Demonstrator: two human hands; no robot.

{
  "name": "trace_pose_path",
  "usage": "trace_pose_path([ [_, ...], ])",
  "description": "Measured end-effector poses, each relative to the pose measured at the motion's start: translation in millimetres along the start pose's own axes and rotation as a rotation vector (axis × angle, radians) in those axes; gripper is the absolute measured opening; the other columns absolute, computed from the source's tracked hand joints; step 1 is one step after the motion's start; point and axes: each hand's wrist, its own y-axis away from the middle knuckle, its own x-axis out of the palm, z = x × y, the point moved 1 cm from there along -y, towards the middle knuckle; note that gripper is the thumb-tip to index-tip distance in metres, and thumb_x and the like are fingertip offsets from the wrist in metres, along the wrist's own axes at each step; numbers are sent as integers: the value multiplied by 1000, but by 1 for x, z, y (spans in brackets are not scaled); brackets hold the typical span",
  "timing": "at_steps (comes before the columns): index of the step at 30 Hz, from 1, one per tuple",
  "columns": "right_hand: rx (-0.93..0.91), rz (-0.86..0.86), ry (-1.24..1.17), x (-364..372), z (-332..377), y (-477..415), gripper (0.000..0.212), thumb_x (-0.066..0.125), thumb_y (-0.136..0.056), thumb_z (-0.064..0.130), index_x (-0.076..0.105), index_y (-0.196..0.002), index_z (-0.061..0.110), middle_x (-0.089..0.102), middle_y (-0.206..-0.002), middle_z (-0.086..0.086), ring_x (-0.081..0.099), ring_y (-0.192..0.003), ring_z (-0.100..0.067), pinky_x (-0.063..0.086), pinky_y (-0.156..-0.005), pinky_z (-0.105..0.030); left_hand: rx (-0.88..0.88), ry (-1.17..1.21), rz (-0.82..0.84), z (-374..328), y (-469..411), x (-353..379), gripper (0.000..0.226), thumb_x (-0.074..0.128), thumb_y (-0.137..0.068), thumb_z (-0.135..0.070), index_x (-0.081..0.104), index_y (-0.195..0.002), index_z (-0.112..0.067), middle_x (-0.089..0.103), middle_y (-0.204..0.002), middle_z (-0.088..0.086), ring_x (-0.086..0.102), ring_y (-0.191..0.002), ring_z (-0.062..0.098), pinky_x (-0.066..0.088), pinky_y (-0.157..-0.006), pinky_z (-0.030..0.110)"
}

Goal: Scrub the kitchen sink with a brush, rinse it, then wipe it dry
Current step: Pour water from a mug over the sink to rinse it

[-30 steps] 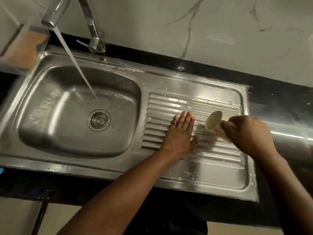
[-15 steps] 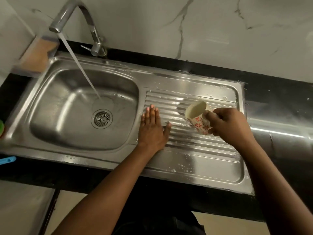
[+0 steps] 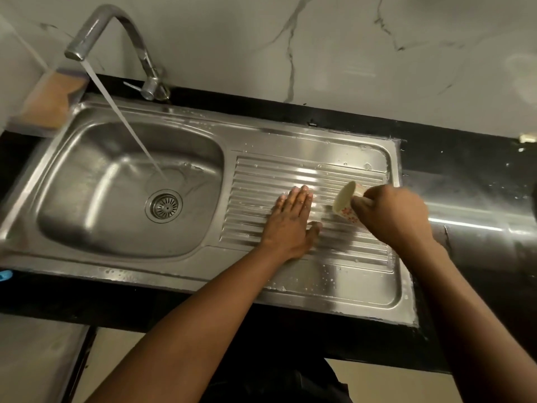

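A steel sink with a round drain fills the left half of the view, and its ribbed drainboard lies to the right. Water streams from the tap into the basin. My left hand lies flat, fingers straight, on the wet ribs of the drainboard. My right hand grips a small cream cup with red flowers, tipped on its side with its mouth toward my left hand, just above the ribs.
Black countertop surrounds the sink, with a marble wall behind. A tan block sits at the sink's back left corner. A blue object peeks in at the left edge. Droplets dot the drainboard's front strip.
My left hand slid left toward the basin, then back right across the ribs. The cup stays tipped in my right hand beside it. Water keeps running.
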Motion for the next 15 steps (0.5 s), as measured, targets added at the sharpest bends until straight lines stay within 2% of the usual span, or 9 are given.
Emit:
trace_pose_path([
  [1, -32, -7, 18, 1, 10, -5, 40, 56, -96, 45, 69, -74, 14, 60, -64, -6, 58, -61, -32, 45, -57, -31, -10, 12, -11, 5, -1, -3, 78, 14, -107, -61, -6, -166, -15, -13, -174, 5, -17, -160, 22, -4, -130, 46],
  [4, -100, -14, 17, 4, 40, -16, 39, 55, -97, 46, 74, -83, 15, 69, -77, -11, 65, -70, -35, 55, -65, -36, -114, 56, -52, 29, -1, -12, 79, 12, -107, -63, -6, -166, -13, -14, -173, 6, -16, -160, 23, -6, -130, 45],
  [8, -110, -2, -110, 12, 56, -24, 40, 55, -96, 47, 75, -83, 15, 69, -75, -8, 65, -67, -31, 57, -64, -36, -252, 39, -74, 68, 10, -14, 85, 4, -103, -69, -13, -164, -13, -19, -172, 8, -20, -158, 25, -6, -130, 46],
  [11, -52, 98, -334, 11, 45, -21, 40, 56, -98, 48, 78, -86, 16, 74, -75, -3, 71, -66, -24, 61, -64, -41, -314, 60, -82, 84, 20, -17, 89, 3, -101, -71, -14, -164, -11, -19, -172, 10, -19, -159, 26, -5, -130, 46],
  [15, 106, 232, -761, 5, 11, 1, 30, 61, -103, 35, 75, -86, 15, 78, -79, -7, 77, -65, -22, 65, -66, -45, -317, 34, -57, 67, 17, -21, 90, 4, -101, -71, -13, -164, -9, -20, -171, 12, -19, -158, 29, -8, -129, 48],
])
